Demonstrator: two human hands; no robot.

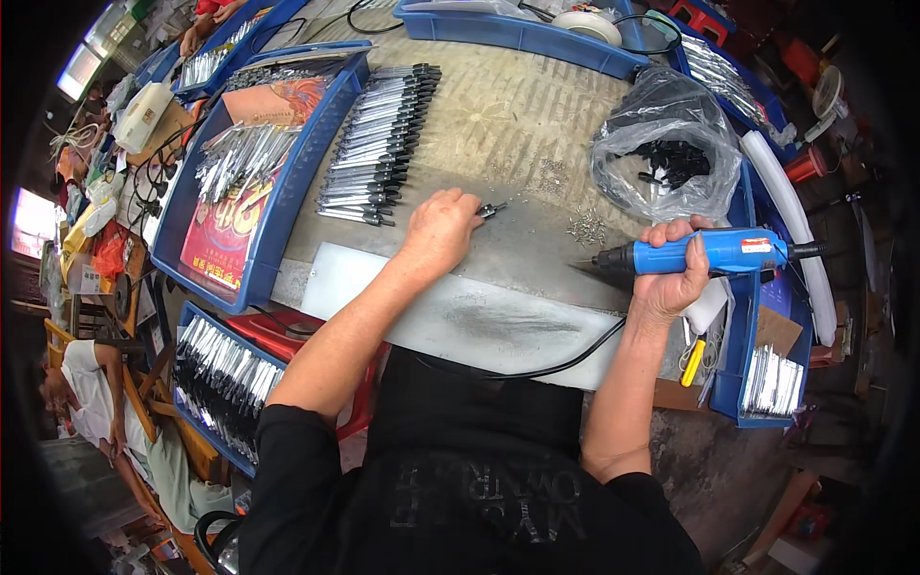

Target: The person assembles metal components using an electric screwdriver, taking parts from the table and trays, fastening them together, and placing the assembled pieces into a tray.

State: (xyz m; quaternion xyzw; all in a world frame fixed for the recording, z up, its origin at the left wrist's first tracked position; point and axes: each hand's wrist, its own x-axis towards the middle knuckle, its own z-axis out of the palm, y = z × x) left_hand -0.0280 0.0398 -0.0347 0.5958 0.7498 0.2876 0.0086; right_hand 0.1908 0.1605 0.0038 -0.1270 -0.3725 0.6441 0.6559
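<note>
My left hand [443, 230] is closed over the worktable, its fingertips pinching a piece whose short black end [493, 209] sticks out to the right. The rest of that piece is hidden under the hand. In my right hand [678, 273] is a blue electric screwdriver [709, 253], its dark nose pointing left, low over the tabletop. Just beyond that nose lies a small pile of tiny screws [586, 228]. A column of slim silver rods with black ends [369, 144] is laid out beyond my left hand.
A clear plastic bag [661, 125] with black parts stands at the right. Blue trays [278, 244] of silver rods flank the table on both sides. A white board [460, 316] runs along the near edge, crossed by a black cable [556, 366]. Another person [96, 383] sits at far left.
</note>
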